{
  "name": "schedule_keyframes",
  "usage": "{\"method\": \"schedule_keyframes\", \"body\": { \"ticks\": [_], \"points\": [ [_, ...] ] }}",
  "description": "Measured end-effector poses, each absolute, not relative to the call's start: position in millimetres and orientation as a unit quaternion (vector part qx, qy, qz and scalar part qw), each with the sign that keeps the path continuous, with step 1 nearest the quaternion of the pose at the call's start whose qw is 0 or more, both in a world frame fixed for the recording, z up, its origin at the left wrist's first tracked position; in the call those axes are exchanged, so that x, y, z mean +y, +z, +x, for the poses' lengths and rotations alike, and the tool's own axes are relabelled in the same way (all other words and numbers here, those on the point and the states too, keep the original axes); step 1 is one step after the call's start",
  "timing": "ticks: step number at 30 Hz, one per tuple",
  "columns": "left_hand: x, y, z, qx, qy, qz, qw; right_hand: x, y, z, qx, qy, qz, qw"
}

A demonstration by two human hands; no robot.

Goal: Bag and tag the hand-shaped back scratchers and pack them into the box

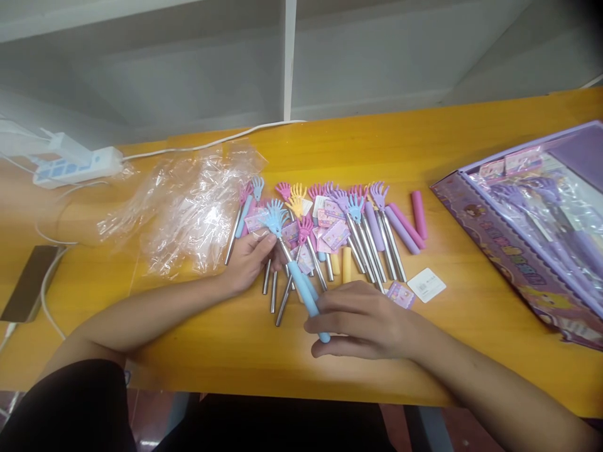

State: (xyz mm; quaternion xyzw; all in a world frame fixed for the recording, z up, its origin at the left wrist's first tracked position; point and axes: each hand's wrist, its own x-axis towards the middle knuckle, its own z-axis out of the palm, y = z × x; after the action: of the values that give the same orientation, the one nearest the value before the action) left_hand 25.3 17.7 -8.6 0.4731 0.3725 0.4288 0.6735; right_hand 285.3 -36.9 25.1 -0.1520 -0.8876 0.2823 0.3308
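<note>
I have the blue back scratcher (298,275) slanting over the middle of the worktop (198,355), toward its near edge, the left hand (247,260) pinching it just below the claw (275,217) and the right hand (365,320) closed around the lower end of its handle (309,300). I'd expect little weight, a stiff, slippery metal rod (285,251) and fragile claw tips, so I favour the softer-looking handle for grip. The left fingertips are partly hidden, the handle conceals the rod's lower end, and the cards' (335,235) print defeats me.
</note>
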Motion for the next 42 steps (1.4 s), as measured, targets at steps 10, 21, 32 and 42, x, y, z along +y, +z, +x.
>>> {"method": "schedule_keyframes", "body": {
  "ticks": [10,21,32,42],
  "points": [
    [11.3,-6.0,23.8,0.378,0.375,0.550,0.643,-40.3,22.6,284.4,-0.848,0.335,-0.156,0.381],
    [-3.3,16.2,27.6,0.326,0.281,0.650,0.627,-44.0,23.0,287.9,-0.867,0.283,-0.178,0.370],
    [-23.1,26.3,33.5,0.242,0.227,0.741,0.584,-41.7,27.7,281.2,-0.826,0.300,-0.222,0.422],
    [-25.7,22.4,33.5,0.181,0.222,0.799,0.529,-43.1,29.3,279.0,-0.833,0.233,-0.264,0.426]
  ]
}}
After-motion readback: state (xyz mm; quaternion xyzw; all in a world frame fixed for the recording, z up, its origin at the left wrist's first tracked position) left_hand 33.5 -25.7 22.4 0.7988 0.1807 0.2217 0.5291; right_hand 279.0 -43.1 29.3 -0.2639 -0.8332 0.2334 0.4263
